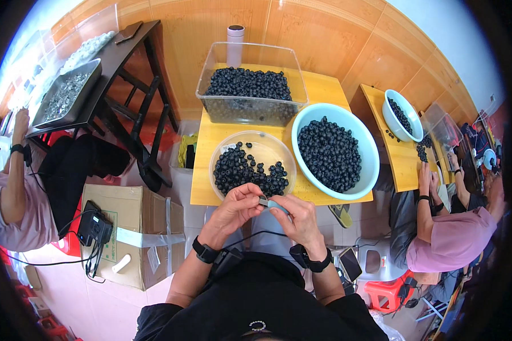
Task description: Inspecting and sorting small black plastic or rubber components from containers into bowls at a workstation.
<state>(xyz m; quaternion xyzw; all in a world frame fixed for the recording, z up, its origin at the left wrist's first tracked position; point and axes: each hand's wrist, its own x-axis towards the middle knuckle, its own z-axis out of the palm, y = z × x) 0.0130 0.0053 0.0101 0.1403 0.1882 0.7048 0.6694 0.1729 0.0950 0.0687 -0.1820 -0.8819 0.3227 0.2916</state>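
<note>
At the near edge of the yellow table (320, 85), my left hand (236, 209) and my right hand (299, 223) meet fingertip to fingertip. The right fingers grip a small tool with a light blue handle (277, 206) and a grey tip. Its tip reaches the left fingers, which are pinched on something small and dark, mostly covered. Just beyond the hands lies a round clear dish (274, 146) of small black ring-like parts (239, 170). A light blue basin (372, 162) heaped with the same parts stands to its right.
Behind the dish, a clear plastic box (247, 115) holds more black parts, beside a pale bottle (235, 45). A cardboard box (116, 227) stands left on the floor. Other people work at a dark table (132, 42) left and a yellow table (375, 105) right.
</note>
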